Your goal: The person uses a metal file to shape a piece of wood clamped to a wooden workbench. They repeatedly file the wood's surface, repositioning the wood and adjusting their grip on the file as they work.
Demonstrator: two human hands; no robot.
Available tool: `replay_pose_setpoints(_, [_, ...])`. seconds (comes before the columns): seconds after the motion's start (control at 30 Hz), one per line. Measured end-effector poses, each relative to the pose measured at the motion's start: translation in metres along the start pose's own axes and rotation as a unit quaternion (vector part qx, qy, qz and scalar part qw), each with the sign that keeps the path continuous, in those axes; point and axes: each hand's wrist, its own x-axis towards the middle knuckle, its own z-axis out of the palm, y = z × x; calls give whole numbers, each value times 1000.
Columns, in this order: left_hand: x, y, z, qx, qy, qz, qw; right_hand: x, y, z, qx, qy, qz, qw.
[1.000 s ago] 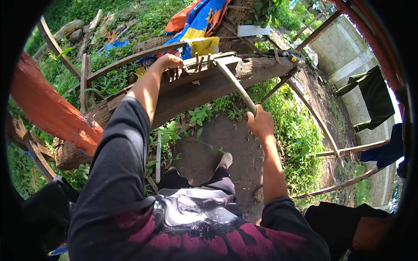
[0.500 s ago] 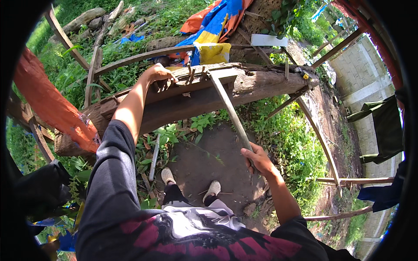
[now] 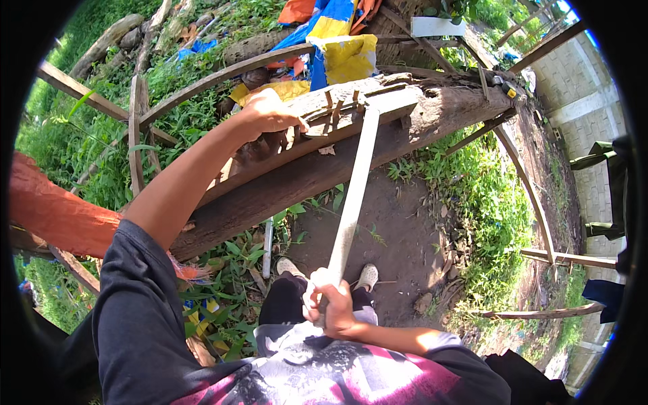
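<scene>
My right hand (image 3: 329, 304) is closed round the lower end of a long, pale rod (image 3: 356, 185), close to my waist. The rod slants up and away, its far end meeting a wooden plank (image 3: 391, 110) that lies along a thick, weathered log (image 3: 432, 125). Short upright pegs or nails (image 3: 335, 111) stick up from the plank beside that end. Further left, my left hand (image 3: 270, 115) bears on the plank with its fingers curled over the edge and partly in shadow. What sits at the rod's far tip is too small to make out.
Blue, yellow and orange tarpaulin (image 3: 341, 57) hangs behind the log. Orange cloth (image 3: 61, 209) is draped at left. Curved wooden strips (image 3: 223, 77) cross beyond the log, with another strip (image 3: 530, 182) at right. A block wall (image 3: 574, 115) stands far right.
My right hand has drawn the rod's lower end inward and left, toward my waist. The view has shifted, and my left hand stays on the plank.
</scene>
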Motion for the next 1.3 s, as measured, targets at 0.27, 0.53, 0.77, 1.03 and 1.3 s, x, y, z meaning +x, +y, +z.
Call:
replay_pose_setpoints(0.27, [-15, 18, 12, -47, 24, -49, 997, 96, 68, 153, 72, 77, -134, 985])
replay_pose_setpoints(0.53, [-6, 30, 3, -73, -6, -118, 990, 114, 71, 157, 94, 92, -137, 982])
replay_pose_setpoints(0.77, [-11, 40, -14, 24, 119, -14, 992, 73, 63, 102, -50, -130, -102, 985])
replay_pose_setpoints(1.03, [-67, 80, 39, 278, 198, 134, 931, 1, 62, 36, -152, -143, -70, 975])
replay_pose_setpoints(1.3, [-60, 88, 27, 138, 321, 210, 913, -38, 5, -120, -243, 130, -283, 919])
